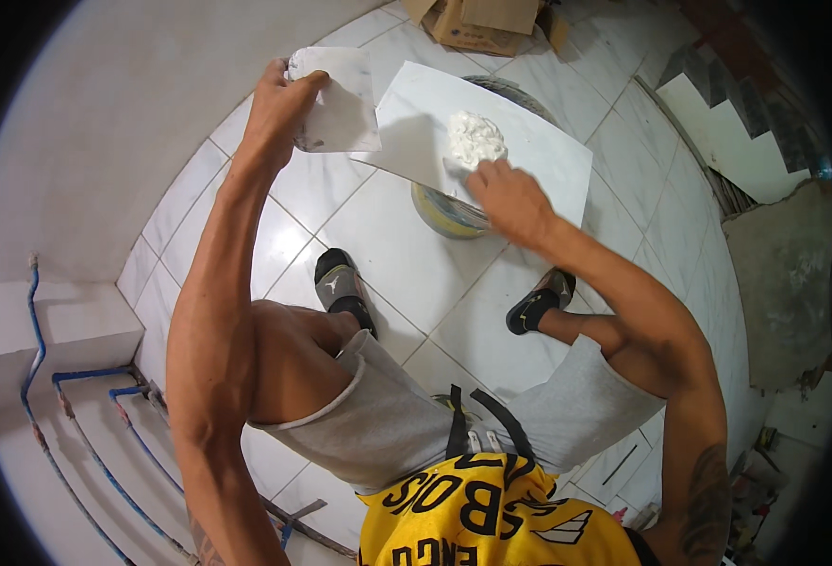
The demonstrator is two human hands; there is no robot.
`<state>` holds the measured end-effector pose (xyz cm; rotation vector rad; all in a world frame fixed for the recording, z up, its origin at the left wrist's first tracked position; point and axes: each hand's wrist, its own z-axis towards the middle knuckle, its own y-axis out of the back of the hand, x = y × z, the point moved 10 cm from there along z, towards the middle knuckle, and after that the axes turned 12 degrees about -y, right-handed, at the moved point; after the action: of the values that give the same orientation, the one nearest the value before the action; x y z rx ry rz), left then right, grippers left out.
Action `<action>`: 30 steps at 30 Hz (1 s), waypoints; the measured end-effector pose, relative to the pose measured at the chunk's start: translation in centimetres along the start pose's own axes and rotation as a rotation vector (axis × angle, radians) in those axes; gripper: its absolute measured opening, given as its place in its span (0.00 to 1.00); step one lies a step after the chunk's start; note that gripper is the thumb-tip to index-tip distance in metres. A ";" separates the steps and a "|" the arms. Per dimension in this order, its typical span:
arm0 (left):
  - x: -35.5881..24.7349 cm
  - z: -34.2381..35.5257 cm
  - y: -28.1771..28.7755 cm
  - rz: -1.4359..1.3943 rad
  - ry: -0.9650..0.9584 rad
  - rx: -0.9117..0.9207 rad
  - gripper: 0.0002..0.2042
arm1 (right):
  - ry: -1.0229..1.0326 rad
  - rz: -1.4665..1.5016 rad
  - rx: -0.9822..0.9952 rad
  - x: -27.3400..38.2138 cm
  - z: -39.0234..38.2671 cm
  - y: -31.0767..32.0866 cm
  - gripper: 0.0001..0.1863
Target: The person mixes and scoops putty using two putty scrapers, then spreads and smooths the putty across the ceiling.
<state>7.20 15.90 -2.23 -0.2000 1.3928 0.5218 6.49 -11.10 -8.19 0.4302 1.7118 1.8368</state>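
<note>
My left hand [286,104] grips a pale, flat rectangular plate [341,113] with dark smudges, thumb over its face, at the upper left. A white board [548,168] lies across a round bucket [440,217] with a yellowish lower band. A lumpy mound of white paste [474,134] sits near the board's middle. My right hand [506,198] is closed at the near side of the mound, on a tool [457,167] with a small greyish blade touching the paste; its handle is hidden by my fingers.
A cardboard box [477,26] stands beyond the board. A stepped white structure [708,132] and a rough grey panel [782,283] are at the right. Blue pipes [34,330] run along the left wall. My feet stand apart on the tiled floor [402,292] around the bucket.
</note>
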 end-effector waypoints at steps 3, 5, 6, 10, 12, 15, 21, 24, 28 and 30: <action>0.1 0.0 -0.6 -0.005 -0.001 0.020 0.29 | -0.278 0.099 0.087 -5.5 2.8 0.1 0.10; 0.2 -0.1 -0.7 0.003 0.002 0.024 0.29 | -0.315 0.148 0.055 -7.0 3.7 1.4 0.10; 0.2 -0.1 -0.7 -0.010 -0.003 0.018 0.27 | -0.357 0.195 0.025 -7.8 3.8 2.0 0.10; 0.7 0.2 -0.6 -0.013 -0.013 0.020 0.25 | -0.247 0.076 0.068 -7.0 3.7 1.4 0.10; 0.5 0.1 -1.0 -0.017 -0.012 0.026 0.25 | -0.214 0.059 0.105 -7.2 3.6 1.6 0.11; 0.4 -0.1 -1.3 -0.031 -0.008 0.042 0.24 | -0.137 0.032 -0.059 -7.1 3.4 3.8 0.11; 0.9 -0.8 -3.4 -0.048 -0.023 0.084 0.24 | -0.389 0.272 -0.065 -11.1 2.7 3.8 0.05; 1.0 -1.0 -5.2 -0.067 -0.032 0.125 0.23 | -0.810 0.807 0.148 -16.2 -0.8 0.2 0.07; 0.8 -1.1 -6.6 -0.059 -0.023 0.134 0.22 | -1.259 1.591 0.261 -16.7 -6.5 -5.9 0.12; 0.7 -1.1 -7.0 -0.063 -0.034 0.126 0.22 | -1.347 1.777 0.245 -15.9 -8.1 -8.2 0.15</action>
<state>9.58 9.47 -4.25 -0.1318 1.3768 0.3826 15.59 -27.16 -14.82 2.9857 0.2348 1.1484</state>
